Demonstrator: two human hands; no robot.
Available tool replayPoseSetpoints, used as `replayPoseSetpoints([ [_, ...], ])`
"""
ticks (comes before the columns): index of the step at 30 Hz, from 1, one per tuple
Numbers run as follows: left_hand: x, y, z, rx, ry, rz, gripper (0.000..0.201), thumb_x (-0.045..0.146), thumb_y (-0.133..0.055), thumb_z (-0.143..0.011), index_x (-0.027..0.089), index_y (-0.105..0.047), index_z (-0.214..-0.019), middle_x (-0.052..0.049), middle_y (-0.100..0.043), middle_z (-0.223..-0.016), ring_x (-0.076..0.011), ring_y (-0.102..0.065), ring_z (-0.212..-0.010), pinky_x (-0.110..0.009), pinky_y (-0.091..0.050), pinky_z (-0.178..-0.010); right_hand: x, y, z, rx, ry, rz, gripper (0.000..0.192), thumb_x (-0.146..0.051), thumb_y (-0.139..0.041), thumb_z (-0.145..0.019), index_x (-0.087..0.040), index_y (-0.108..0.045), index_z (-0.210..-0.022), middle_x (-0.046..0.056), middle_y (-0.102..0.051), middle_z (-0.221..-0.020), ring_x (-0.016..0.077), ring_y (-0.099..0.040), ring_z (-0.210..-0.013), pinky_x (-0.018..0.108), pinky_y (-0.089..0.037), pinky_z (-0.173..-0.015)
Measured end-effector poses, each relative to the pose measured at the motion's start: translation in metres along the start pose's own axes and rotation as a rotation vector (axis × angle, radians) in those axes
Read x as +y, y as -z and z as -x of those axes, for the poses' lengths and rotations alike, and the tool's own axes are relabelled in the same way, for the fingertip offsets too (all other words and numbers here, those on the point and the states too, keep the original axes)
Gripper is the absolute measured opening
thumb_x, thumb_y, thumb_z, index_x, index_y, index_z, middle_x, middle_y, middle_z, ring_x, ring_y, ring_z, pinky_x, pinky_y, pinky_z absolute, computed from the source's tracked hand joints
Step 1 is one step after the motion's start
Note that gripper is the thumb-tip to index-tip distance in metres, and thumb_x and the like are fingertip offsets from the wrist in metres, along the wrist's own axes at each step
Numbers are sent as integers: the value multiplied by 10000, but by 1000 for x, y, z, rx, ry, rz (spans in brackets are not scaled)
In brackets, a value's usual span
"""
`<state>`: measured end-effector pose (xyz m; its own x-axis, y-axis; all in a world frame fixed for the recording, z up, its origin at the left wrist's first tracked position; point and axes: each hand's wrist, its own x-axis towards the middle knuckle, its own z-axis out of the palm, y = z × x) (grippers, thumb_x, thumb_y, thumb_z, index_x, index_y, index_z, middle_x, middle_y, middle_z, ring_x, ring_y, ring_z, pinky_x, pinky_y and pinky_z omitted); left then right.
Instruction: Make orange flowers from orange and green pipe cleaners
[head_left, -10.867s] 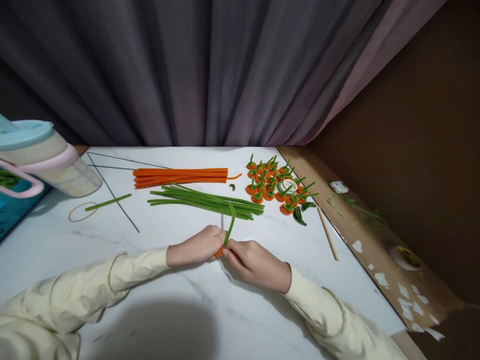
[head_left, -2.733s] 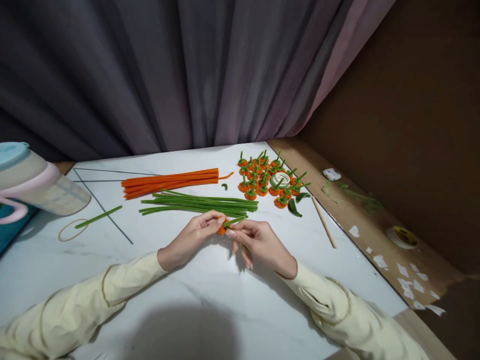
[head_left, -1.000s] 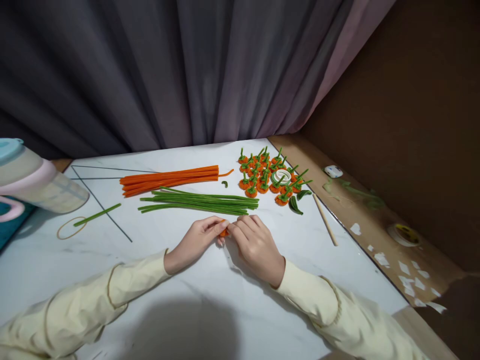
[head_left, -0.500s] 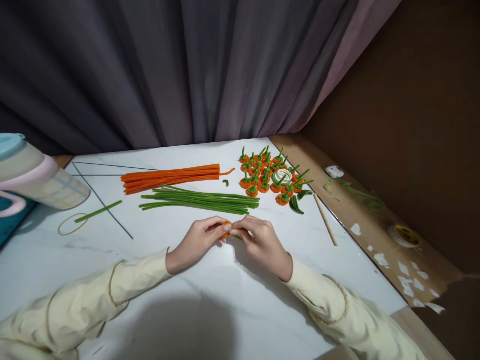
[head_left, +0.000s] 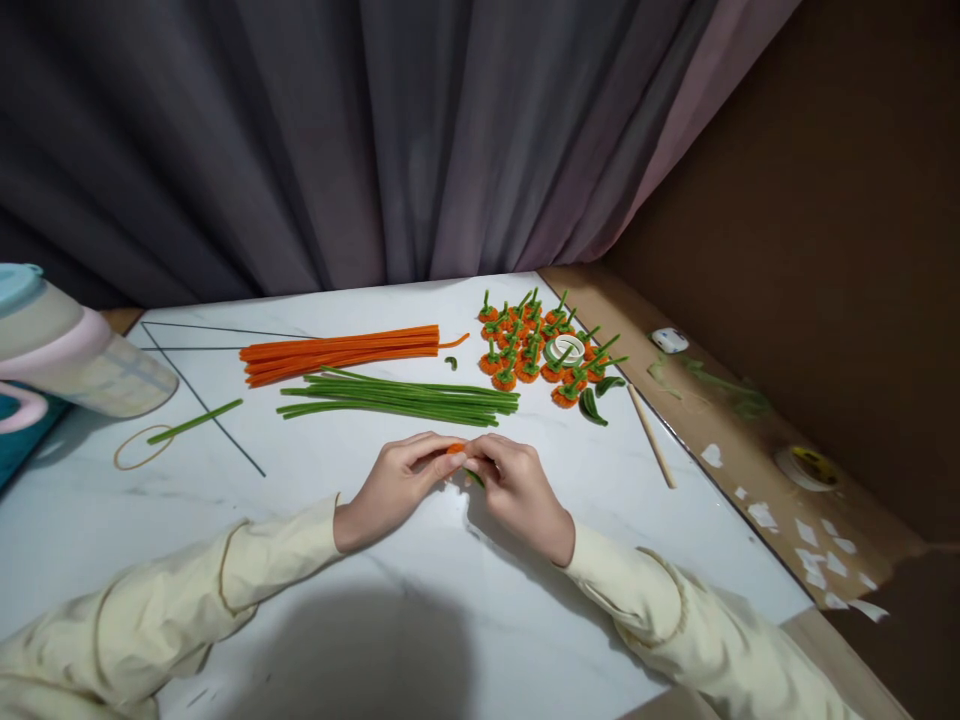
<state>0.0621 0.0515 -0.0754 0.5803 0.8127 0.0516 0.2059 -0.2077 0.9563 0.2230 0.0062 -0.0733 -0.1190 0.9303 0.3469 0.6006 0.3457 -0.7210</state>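
Note:
My left hand [head_left: 394, 482] and my right hand [head_left: 516, 488] meet fingertip to fingertip over the white marble table [head_left: 360, 560]. Between them they pinch a small orange pipe-cleaner pumpkin [head_left: 455, 450] with a short green stem piece [head_left: 472, 476] poking out under my right fingers. Most of the piece is hidden by my fingers. Just beyond my hands lies a bundle of green pipe cleaners [head_left: 397, 399], and behind that a bundle of orange pipe cleaners [head_left: 341, 352].
Several finished orange pumpkins with green stems [head_left: 536, 350] cluster at the back right around a white tape roll [head_left: 568, 349]. A wooden stick [head_left: 651, 449] lies near the right edge. At left are a pink-and-blue jug [head_left: 71, 350], a rubber band [head_left: 139, 447], a short green piece [head_left: 195, 422] and thin wires [head_left: 202, 405].
The long green stem that stuck up from the piece earlier is now short and tucked under my right fingers. Both hands stay together at the same spot.

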Motion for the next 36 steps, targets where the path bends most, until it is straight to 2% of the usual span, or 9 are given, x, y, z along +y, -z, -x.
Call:
replayPoseSetpoints([
  [4,3,2,-1,-18,8,17,257,344,-516,-886,145,-671,-934,-53,-648,-840,-157,-559,-743,-245,-444,-665,2,7,-5,-88,-37,-96,162,-68,-506,-812,-179,-581,-720,-7,-615,-633,114,-521,-548,211,-384,-538],
  [8,4,5,-7,-64,101,164,288,397,-532,-868,136,-651,-846,-18,-594,-704,-131,-512,-628,-232,-437,-584,7,17,-9,-124,59,-29,147,-96,-470,-858,-188,-579,-821,28,-647,-752,147,-583,-669,243,-438,-616],
  [11,-2,6,-10,-94,164,302,293,408,-564,-852,126,-642,-858,-16,-569,-702,-122,-503,-614,-235,-438,-579,10,20,-9,-15,88,56,92,-138,-494,-866,-187,-550,-920,61,-628,-836,177,-588,-758,282,-465,-668],
  [14,-9,5,-11,-93,201,444,298,396,-586,-850,129,-630,-976,-28,-584,-764,-116,-517,-622,-243,-446,-591,11,20,-10,113,-11,9,174,-240,-574,-845,-188,-486,-985,67,-598,-923,154,-585,-694,269,-481,-609],
  [18,-13,5,-11,-80,250,594,268,368,-624,-833,151,-613,-991,-24,-600,-811,-110,-540,-640,-245,-457,-620,9,18,-9,115,-129,-1,193,-344,-602,-838,-192,-484,-846,-1,-594,-711,109,-505,-498,231,-413,-489],
  [21,-12,5,-11,-89,272,637,239,357,-635,-827,157,-614,-955,-25,-611,-837,-112,-551,-656,-250,-462,-643,8,15,-7,37,-71,21,211,-312,-537,-885,-192,-514,-712,-10,-593,-602,111,-514,-500,218,-391,-502],
  [26,-10,5,-10,-109,233,579,255,375,-623,-832,142,-628,-935,-36,-620,-820,-119,-547,-661,-264,-461,-663,5,11,-3,-76,7,30,156,-184,-467,-898,-183,-576,-787,-17,-592,-573,102,-495,-446,209,-359,-484],
  [32,-9,5,-9,-59,190,487,297,403,-645,-807,145,-635,-954,-44,-646,-840,-150,-595,-724,-293,-479,-719,1,11,-3,-107,-131,-28,203,-134,-478,-849,-198,-499,-657,-54,-509,-465,94,-426,-399,211,-321,-458],
  [36,-9,5,-7,-39,178,425,288,384,-627,-826,144,-636,-984,-61,-654,-893,-171,-606,-807,-291,-477,-753,-1,12,-6,-121,-215,-119,260,-144,-494,-847,-198,-469,-593,-54,-511,-453,91,-424,-407,212,-328,-465],
])
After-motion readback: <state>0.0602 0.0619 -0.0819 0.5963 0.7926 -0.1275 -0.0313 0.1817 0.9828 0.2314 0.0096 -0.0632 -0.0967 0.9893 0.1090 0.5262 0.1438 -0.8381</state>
